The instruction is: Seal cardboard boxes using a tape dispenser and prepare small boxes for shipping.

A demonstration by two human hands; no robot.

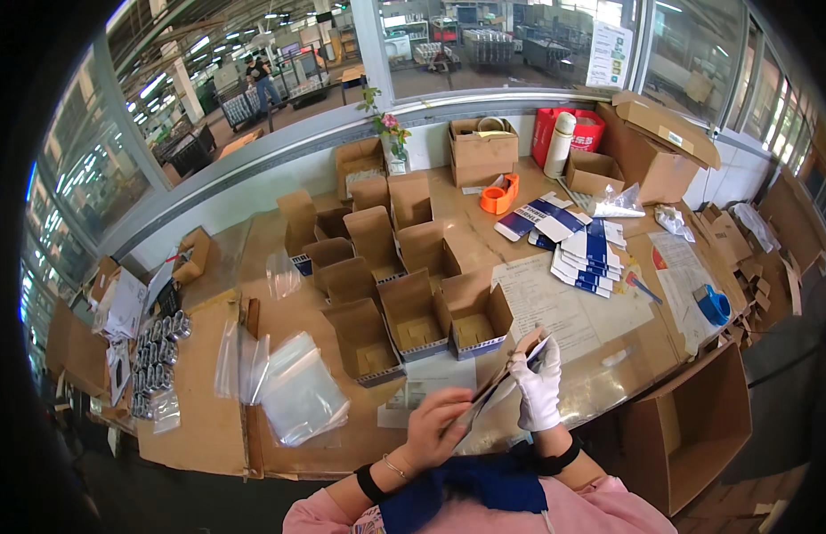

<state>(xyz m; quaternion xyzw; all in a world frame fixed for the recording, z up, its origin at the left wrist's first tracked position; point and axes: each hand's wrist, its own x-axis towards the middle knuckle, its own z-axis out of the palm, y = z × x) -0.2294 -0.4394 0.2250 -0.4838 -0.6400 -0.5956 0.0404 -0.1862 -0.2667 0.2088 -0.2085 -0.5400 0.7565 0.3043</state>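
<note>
Near the table's front edge I hold a small flat folded carton (491, 392), seen almost edge-on. My bare left hand (433, 429) is closed on its lower left end, and my right hand (538, 390), in a white glove, pinches its upper right end. Just beyond my hands stand several small open-topped boxes (364, 350) in rows, brown inside with lids raised. Flat blue-and-white cartons (584, 258) lie in an overlapping pile to the far right. Left of my left hand is a stack of clear plastic bags (302, 396).
Metal parts (155, 360) sit in rows at the far left. An orange tape dispenser (499, 194), a white flask (561, 142) and a blue tape roll (714, 305) stand on the table. A large open carton (689, 427) is at the right, below table level.
</note>
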